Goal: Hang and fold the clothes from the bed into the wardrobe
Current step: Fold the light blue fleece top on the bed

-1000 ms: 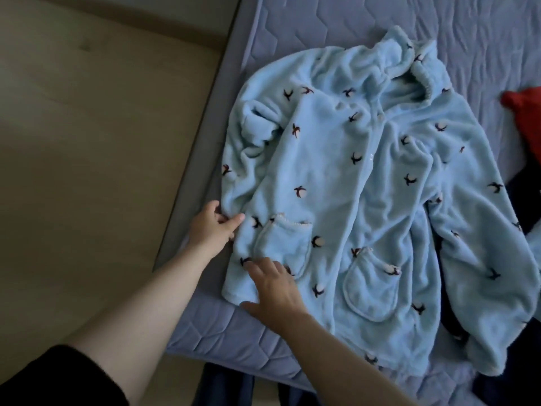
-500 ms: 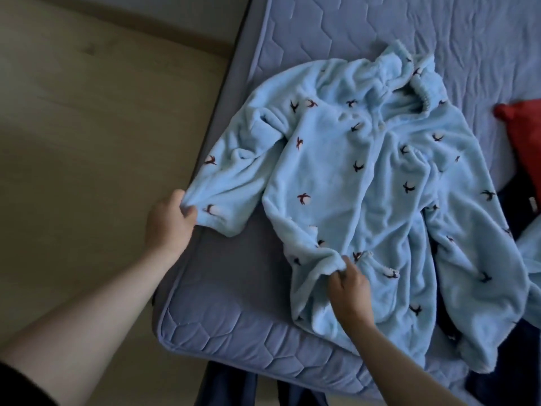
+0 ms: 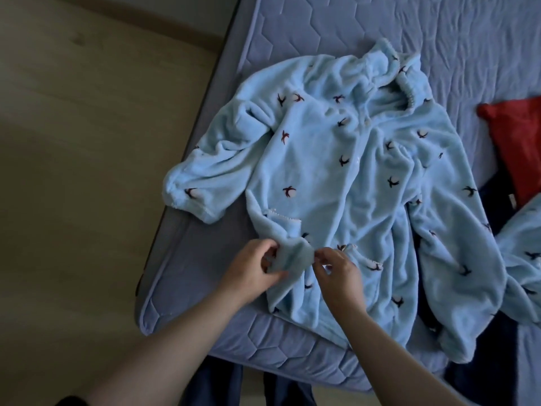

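Observation:
A light blue fleece pyjama top (image 3: 345, 177) with small dark bird marks lies front-up on the grey-blue quilted mattress (image 3: 181, 276), collar away from me. Its left sleeve is spread out toward the mattress edge. My left hand (image 3: 251, 273) pinches a bunched fold of the top's lower left hem by the pocket. My right hand (image 3: 336, 273) pinches the same hem just to the right. The wardrobe is out of sight.
A red garment (image 3: 518, 142) lies at the right edge of the bed above a dark navy garment (image 3: 494, 200). Another light blue fleece piece (image 3: 521, 247) lies at the far right. Wooden floor (image 3: 73, 171) runs along the left of the bed.
My left hand let go of the sleeve cuff, which now lies flat near the mattress edge, and moved right to the hem. Both hands now pinch the lower hem close together.

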